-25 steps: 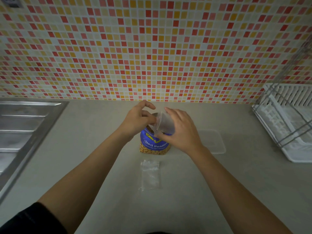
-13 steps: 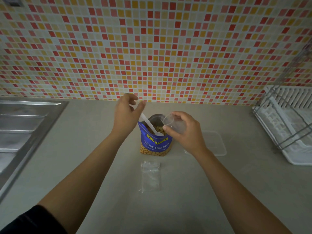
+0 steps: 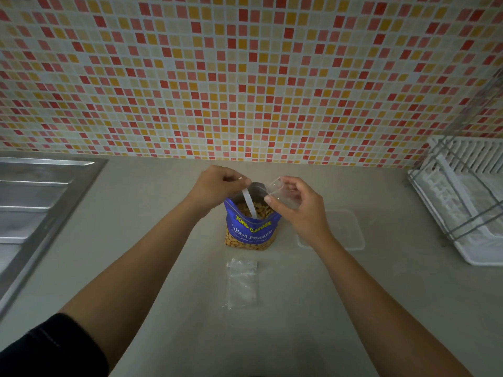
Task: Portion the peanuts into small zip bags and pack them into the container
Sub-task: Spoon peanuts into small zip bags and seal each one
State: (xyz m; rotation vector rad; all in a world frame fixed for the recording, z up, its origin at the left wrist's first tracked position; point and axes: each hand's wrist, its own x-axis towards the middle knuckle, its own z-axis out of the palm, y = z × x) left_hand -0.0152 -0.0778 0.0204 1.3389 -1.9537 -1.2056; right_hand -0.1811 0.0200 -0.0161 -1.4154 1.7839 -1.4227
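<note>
- Currently the mosaic tile wall [image 3: 245, 77] in red, orange and cream fills the whole upper half of the frame.
- Grey counter [image 3: 136, 240] covers the lower half; everything else sits on it or is set into it.
- Steel sink [image 3: 35, 197] is at the left edge, with its ribbed drainboard showing.
- White dish rack [image 3: 468, 202] with a wire frame sits at the right edge, partly cut off.
- Dark sleeve [image 3: 49, 346] is in the lower left corner, on the left arm.
- Clear shallow container [image 3: 343, 229] lies flat right of centre, just beside the peanut bag and partly behind the right wrist. Can't tell whether anything is in it.
- Blue peanut bag [image 3: 251, 235] stands upright at centre with its top open. Peanuts [image 3: 261, 209] show at the mouth and through the window at the bottom.
- Small zip bag [image 3: 242, 284] lies flat below the peanut bag, apart from it, and looks empty.
- Left hand [image 3: 217, 186] is above the bag's upper left rim, fingers curled and pinching the top of the spoon handle.
- Right hand [image 3: 302, 210] is at the bag's upper right rim, fingers wrapped round the cup.
- White plastic spoon [image 3: 249, 202] slants down into the bag, its bowl end among the peanuts.
- Clear plastic cup [image 3: 280, 193] is tilted, its mouth toward the bag opening. Contents can't be made out.
</note>
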